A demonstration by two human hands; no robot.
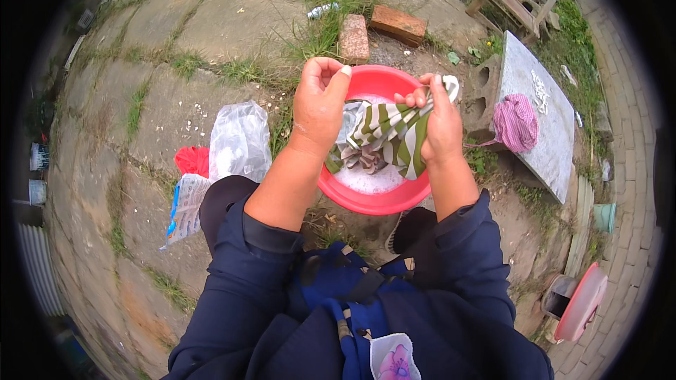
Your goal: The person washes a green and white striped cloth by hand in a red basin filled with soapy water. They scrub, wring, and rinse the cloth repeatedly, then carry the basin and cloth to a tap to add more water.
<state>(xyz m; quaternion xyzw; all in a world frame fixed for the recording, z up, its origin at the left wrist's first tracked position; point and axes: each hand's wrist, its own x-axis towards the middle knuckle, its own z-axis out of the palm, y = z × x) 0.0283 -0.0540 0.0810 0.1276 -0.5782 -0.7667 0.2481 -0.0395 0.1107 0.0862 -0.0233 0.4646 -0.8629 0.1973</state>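
A red plastic basin (364, 201) of sudsy water (364, 178) sits on the ground between my feet. My right hand (443, 129) grips a green and white striped cloth garment (391, 126) near its pale edge, above the basin's right side. Most of the garment hangs bunched over the suds, with a brownish fold underneath. Over the basin's left rim, my left hand (321, 100) is raised with curled fingers and the thumb near the index finger. Nothing shows in it, but its fingertips are partly hidden.
Bricks (398, 24) lie beyond the basin. To the right, a tilted stone slab (533, 116) leans on a hollow block (483, 95), bearing a pink checked cloth (516, 122). Left are a clear plastic bag (240, 140), red material (191, 161) and a printed packet (187, 206). A wooden chair (517, 2) stands far right.
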